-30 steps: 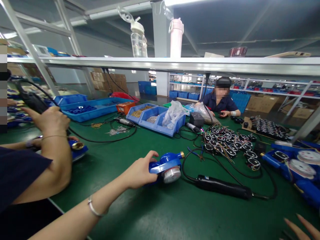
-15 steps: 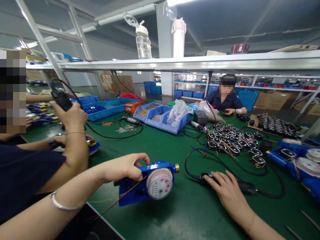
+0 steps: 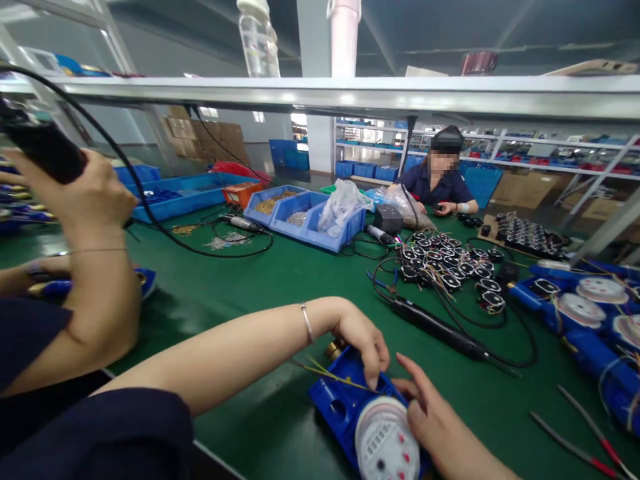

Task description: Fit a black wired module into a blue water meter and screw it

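A blue water meter (image 3: 333,400) with a round white dial and brass fitting lies tilted on the green table, low in view. Over its upper edge my left hand (image 3: 363,340) curls its fingers and grips it. My right hand (image 3: 440,420) takes the meter's right side, thumb beside the dial, index finger raised, other fingertips partly hidden. Thin yellowish wires (image 3: 340,377) run across the blue body near my left fingertips. A black electric screwdriver (image 3: 440,327) lies beyond my right hand, touched by neither hand.
Several black modules with wires (image 3: 450,260) lie behind the screwdriver. More blue meters (image 3: 580,307) are at right, with tweezers-like metal prongs (image 3: 575,427) nearer. Blue bins of small parts (image 3: 320,240) stand at the back. A co-worker's arm (image 3: 100,267) holds a black tool at left.
My right hand has let go of the screwdriver and moved onto the meter. The meter has turned and come nearer and to the right, with my left hand on it. The view has shifted.
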`<act>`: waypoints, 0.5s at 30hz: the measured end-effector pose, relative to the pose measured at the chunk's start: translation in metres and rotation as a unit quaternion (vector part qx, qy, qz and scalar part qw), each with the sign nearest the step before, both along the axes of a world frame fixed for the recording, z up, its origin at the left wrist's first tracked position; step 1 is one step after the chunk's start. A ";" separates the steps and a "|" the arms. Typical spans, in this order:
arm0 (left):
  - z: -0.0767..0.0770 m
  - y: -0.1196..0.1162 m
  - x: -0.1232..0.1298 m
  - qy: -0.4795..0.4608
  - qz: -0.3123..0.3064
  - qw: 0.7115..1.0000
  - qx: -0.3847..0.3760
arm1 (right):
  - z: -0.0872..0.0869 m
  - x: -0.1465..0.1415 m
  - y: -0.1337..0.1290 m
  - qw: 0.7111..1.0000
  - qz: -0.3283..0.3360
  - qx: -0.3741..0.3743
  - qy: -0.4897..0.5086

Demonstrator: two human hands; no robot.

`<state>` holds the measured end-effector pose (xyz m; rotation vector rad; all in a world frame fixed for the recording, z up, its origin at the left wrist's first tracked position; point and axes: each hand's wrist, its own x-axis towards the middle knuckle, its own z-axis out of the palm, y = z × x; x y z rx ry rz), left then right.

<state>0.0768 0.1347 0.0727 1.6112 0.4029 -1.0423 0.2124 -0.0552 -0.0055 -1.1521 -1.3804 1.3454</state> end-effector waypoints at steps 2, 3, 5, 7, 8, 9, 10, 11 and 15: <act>-0.007 0.003 0.035 -0.001 -0.050 0.999 -0.008 | -0.008 0.005 -0.009 0.998 -0.036 -0.036 0.025; -0.009 0.004 0.051 -0.001 -0.073 0.997 -0.004 | -0.011 0.009 -0.012 0.997 -0.059 -0.044 0.015; -0.006 0.003 0.079 -0.009 -0.112 0.993 0.019 | -0.016 0.018 -0.015 0.993 -0.100 -0.056 -0.025; 0.004 0.000 0.097 -0.041 -0.131 0.988 0.073 | -0.019 0.023 -0.018 0.983 -0.145 -0.076 -0.080; 0.012 -0.001 0.102 -0.073 -0.125 0.983 0.116 | -0.020 0.023 -0.020 0.975 -0.170 -0.092 -0.108; 0.021 -0.002 0.104 -0.116 -0.106 0.973 0.168 | -0.021 0.021 -0.022 0.966 -0.196 -0.107 -0.131; 0.029 -0.003 0.102 -0.168 -0.072 0.957 0.224 | -0.022 0.017 -0.025 0.956 -0.224 -0.116 -0.151; 0.037 -0.004 0.096 -0.222 -0.027 0.934 0.280 | -0.024 0.013 -0.027 0.945 -0.251 -0.120 -0.171; 0.039 -0.010 0.047 -0.345 0.191 0.810 0.434 | -0.030 0.000 -0.035 0.929 -0.284 -0.062 -0.228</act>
